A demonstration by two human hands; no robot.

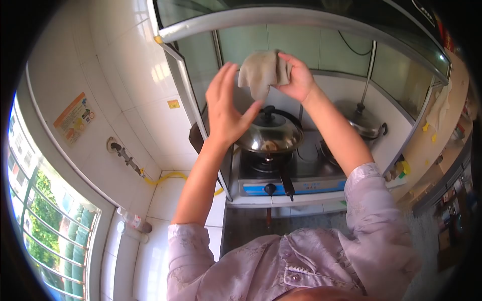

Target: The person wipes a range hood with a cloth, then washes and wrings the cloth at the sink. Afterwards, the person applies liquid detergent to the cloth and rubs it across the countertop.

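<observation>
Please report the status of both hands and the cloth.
Right hand gripping cloth. Left hand open, beside cloth, apparently empty. Nothing visibly blocking; lidded pan lower in view.

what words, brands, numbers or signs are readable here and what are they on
None can be read for certain.
Blue strip on the stove front: lettering, too small and blurred.
Orange-and-white wall notice: print, too blurred.
Small yellow sticker on the tiles: markings too small.
Bottle by the window: label unreadable.

The mauve shirt (pixel 236 263) has elbow-length sleeves (pixel 374 205).
</observation>
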